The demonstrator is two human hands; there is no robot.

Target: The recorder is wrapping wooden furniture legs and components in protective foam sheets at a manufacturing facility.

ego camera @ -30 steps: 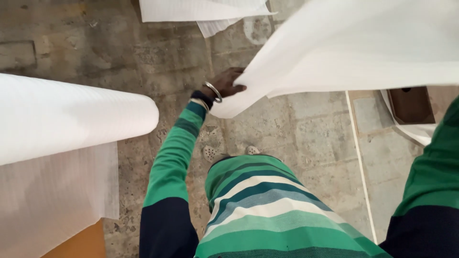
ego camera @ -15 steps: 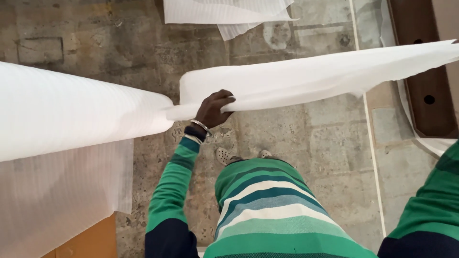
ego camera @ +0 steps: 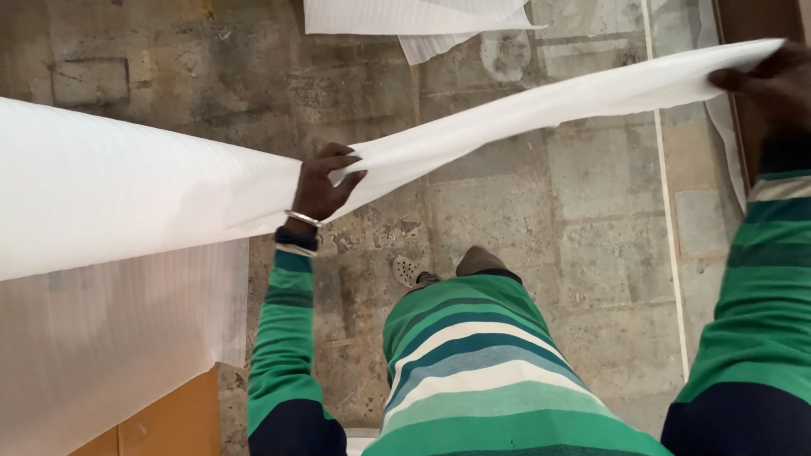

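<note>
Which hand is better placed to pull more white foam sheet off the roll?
Left, probably. The left hand grips the white foam sheet right beside the roll; the right hand pinches its far end, away from the roll.

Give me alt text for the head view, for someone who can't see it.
Seen from above, a person's left hand and right hand hold a white foam sheet stretched between them over a stained stone floor. The sheet runs off a large roll at left; more white sheets lie beyond.
</note>
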